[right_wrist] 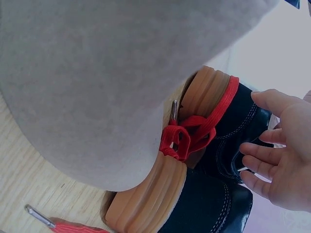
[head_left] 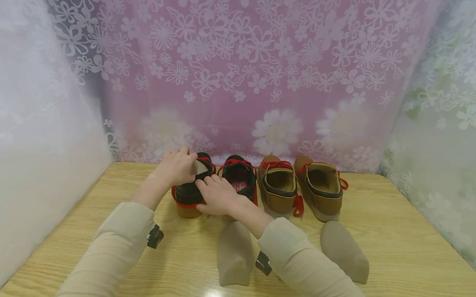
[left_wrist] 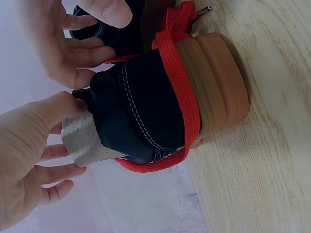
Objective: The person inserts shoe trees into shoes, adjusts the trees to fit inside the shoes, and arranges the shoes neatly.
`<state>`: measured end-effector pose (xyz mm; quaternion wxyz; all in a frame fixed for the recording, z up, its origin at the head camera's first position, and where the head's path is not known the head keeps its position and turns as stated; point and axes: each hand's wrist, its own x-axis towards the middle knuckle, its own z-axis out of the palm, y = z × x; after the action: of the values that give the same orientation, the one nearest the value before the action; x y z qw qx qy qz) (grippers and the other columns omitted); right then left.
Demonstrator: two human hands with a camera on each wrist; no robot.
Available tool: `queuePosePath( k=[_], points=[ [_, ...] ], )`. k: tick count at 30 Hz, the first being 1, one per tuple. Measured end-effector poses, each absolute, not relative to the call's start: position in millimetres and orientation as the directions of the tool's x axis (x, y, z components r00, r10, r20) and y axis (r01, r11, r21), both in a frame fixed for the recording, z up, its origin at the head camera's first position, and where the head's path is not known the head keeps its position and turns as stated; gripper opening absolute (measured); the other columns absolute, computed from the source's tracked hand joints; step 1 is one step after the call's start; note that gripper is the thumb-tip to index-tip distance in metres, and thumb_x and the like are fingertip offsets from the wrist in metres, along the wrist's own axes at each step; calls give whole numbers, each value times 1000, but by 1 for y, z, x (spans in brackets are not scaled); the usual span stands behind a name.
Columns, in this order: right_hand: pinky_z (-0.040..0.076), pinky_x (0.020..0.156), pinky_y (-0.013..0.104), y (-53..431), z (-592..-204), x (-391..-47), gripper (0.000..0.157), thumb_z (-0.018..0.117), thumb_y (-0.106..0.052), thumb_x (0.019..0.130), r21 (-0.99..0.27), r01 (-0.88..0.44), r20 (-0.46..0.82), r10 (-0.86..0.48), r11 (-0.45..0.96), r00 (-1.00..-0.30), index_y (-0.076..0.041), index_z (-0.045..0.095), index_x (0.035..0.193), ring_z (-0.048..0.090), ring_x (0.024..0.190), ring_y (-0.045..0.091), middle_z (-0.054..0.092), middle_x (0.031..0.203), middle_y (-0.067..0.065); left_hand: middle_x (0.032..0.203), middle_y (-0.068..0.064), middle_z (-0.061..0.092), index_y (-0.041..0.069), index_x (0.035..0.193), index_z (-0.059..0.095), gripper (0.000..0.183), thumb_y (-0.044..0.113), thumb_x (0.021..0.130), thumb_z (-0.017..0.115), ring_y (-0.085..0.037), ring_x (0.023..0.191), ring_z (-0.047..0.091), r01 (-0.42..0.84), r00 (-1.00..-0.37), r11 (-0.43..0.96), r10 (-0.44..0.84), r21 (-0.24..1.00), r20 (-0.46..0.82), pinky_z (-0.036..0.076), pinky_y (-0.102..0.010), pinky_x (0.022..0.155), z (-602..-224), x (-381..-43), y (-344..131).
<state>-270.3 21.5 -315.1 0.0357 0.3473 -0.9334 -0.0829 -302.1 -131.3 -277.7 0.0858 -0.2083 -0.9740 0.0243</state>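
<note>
Grey insert (left_wrist: 81, 140) partway inside black shoe (left_wrist: 154, 92)

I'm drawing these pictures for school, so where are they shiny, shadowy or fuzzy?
Head view: white glare on the yellowish wooden table near the bottom edge; left wrist view: the black shoe with white stitching and flat red lace looks fairly sharp, with a shadow beside its ribbed tan sole; right wrist view: a huge rounded grey-beige shape looks soft, with little detail.

Beige insert (left_wrist: 81, 138) partway inside the leftmost shoe (left_wrist: 153, 99), black, red-laced, upright
</note>
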Motion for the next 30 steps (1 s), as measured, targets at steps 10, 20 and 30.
queuePosePath(
  k=[10, 20, 30],
  points=[
    [39, 91, 36, 22, -313, -270, 63, 57, -48, 88, 181, -645, -8, -654, 743, -756, -12, 41, 137, 45, 113, 23, 50, 126, 6, 110, -19, 48, 5, 118, 56, 48, 29, 79, 72, -38, 91, 54, 406, -889, 903, 426, -139, 166, 40, -53, 81, -281, -303, -129],
    [40, 88, 35, 23, -314, -271, 63, 57, -47, 87, 166, -644, 3, -653, 747, -757, -11, 40, 136, 45, 112, 23, 50, 125, 6, 106, -19, 49, 5, 115, 58, 44, 27, 79, 71, -40, 89, 54, 413, -877, 897, 439, -161, 196, 41, -54, 80, -282, -302, -127],
    [41, 80, 34, 22, -316, -271, 59, 55, -52, 87, 159, -603, 30, -615, 782, -788, -13, 45, 130, 47, 103, 22, 51, 118, 5, 108, -20, 50, 6, 116, 58, 45, 28, 79, 72, -39, 90, 55, 420, -877, 894, 445, -159, 183, 40, -54, 81, -282, -304, -128]
  ],
)
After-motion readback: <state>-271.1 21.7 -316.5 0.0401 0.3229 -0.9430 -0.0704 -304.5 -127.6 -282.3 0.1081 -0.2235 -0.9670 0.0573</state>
